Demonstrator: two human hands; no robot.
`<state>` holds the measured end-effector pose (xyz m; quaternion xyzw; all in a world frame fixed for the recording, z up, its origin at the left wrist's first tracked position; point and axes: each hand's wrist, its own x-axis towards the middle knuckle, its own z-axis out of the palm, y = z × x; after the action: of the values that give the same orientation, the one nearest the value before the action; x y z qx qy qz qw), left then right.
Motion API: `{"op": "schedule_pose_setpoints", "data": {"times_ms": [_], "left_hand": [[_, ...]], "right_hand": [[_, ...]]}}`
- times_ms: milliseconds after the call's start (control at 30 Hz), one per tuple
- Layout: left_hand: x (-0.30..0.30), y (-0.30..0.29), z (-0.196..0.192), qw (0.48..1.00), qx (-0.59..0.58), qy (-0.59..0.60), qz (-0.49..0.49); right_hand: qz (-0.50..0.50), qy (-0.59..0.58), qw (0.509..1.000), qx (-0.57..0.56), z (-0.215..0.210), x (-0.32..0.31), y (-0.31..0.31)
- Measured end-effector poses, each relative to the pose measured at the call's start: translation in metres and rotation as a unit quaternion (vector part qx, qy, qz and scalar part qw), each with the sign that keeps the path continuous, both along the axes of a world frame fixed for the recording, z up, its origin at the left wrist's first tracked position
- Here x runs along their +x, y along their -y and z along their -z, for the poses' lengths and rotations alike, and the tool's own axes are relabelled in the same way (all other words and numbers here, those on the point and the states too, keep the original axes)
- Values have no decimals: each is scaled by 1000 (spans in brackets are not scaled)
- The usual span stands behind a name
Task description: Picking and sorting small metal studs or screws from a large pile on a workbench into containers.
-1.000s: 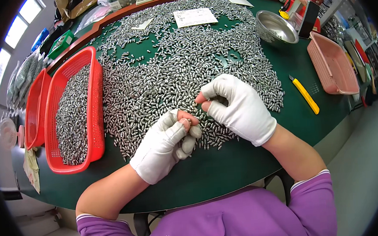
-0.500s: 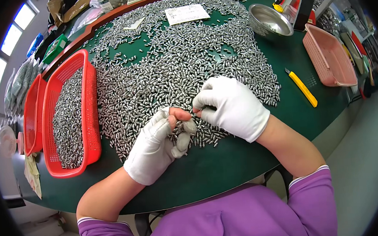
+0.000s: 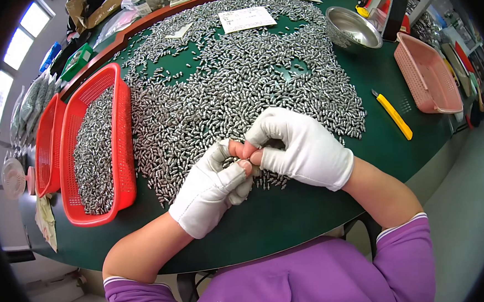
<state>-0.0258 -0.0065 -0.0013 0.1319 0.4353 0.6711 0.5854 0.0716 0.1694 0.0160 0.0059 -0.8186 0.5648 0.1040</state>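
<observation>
My left hand (image 3: 208, 192) and my right hand (image 3: 305, 150) meet at the near edge of a wide heap of small silvery metal pieces (image 3: 211, 106). Both wear white gloves that leave the thumb and index fingertips bare. Those fingertips are pinched together and touch between the hands. Whatever they hold is too small and too covered to make out. The left hand's other fingers curl under toward the palm. Under and beyond the hands, the loose pieces lie spread over the green tabletop (image 3: 290, 214).
At left stands a red basket (image 3: 123, 141) of the same pieces, beside another red basket (image 3: 43, 146). To the right are a yellow utility knife (image 3: 394, 117), a metal bowl (image 3: 353, 25) and a pink basket (image 3: 427, 76). A paper slip (image 3: 248, 19) lies on the heap.
The fingertips of both hands, slightly apart before, have come together. My left thumb has closed toward its index finger. The whole view has shifted a little.
</observation>
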Motion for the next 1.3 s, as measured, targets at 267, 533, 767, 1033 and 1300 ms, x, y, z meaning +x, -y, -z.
{"op": "schedule_pose_setpoints", "data": {"times_ms": [267, 533, 767, 1033, 1300], "left_hand": [[0, -3, -3, 1000, -4, -16, -4], [2, -5, -8, 999, -28, -44, -9], [1, -1, -7, 999, -25, -32, -14], [1, -4, -8, 999, -29, -37, -10], [1, -4, -5, 1000, -9, 9, -13]], "right_hand": [[87, -27, 995, 48, -2, -1, -8], [128, -63, 977, 158, 1, -3, -15], [55, -5, 943, 328, 9, -2, -24], [48, -68, 905, 417, 15, -8, -20], [12, -65, 992, 109, 4, -6, -10]]}}
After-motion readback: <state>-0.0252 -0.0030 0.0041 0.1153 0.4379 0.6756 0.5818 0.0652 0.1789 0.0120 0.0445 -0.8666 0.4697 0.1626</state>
